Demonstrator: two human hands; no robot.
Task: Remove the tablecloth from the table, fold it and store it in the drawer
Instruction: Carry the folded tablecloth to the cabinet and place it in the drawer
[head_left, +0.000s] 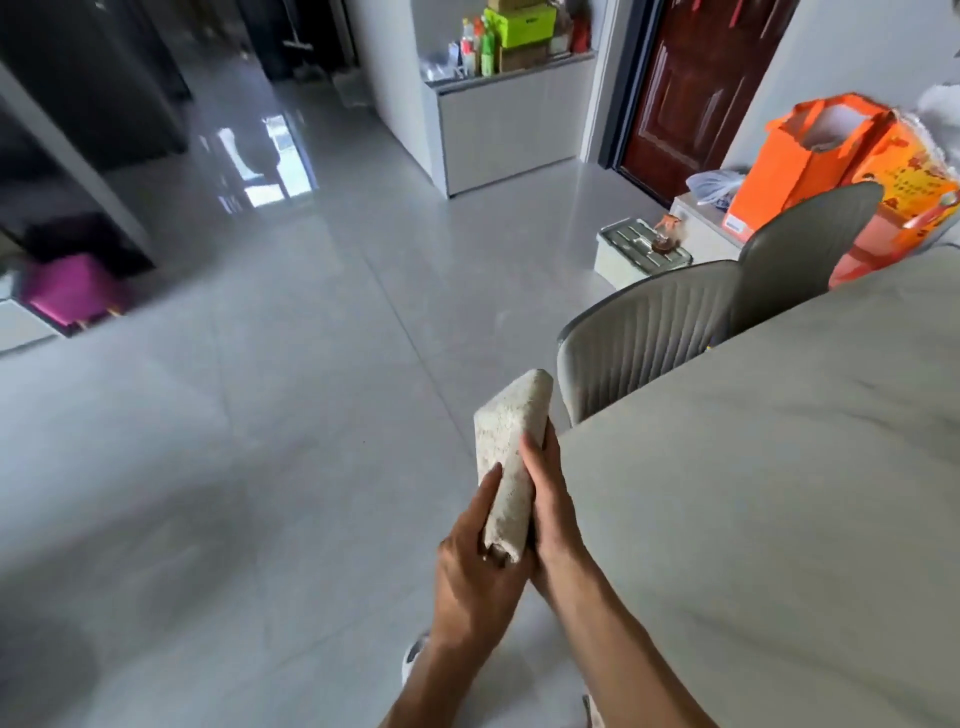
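Tablecloth: one, a pale speckled tablecloth folded into a thick narrow bundle, held upright in the air just left of the tabletop's corner, above the tiled floor.
Left hand: one left hand, its grip closed round the bundle's lower end, thumb lying up the front face.
Right hand: one right hand, its grip closed along the bundle's right edge, fingers pressed flat on it.
Tabletop: one grey tabletop, bare where it shows; the cloth is already off it.
Chairs: two grey ribbed chairs tucked against the far side.
Bags: two orange paper bags beyond the chairs.
Drawer: none can be picked out; the white cabinet shows flat fronts only.
Risk, unfolding: the top end stands free, so a slackened hold would probably let the layers spring open.
Risk, dropping: letting go with one hand to pull a drawer could tip the bundle onto the floor.
Risk, fit: a bundle this thick might jam in a shallow drawer.
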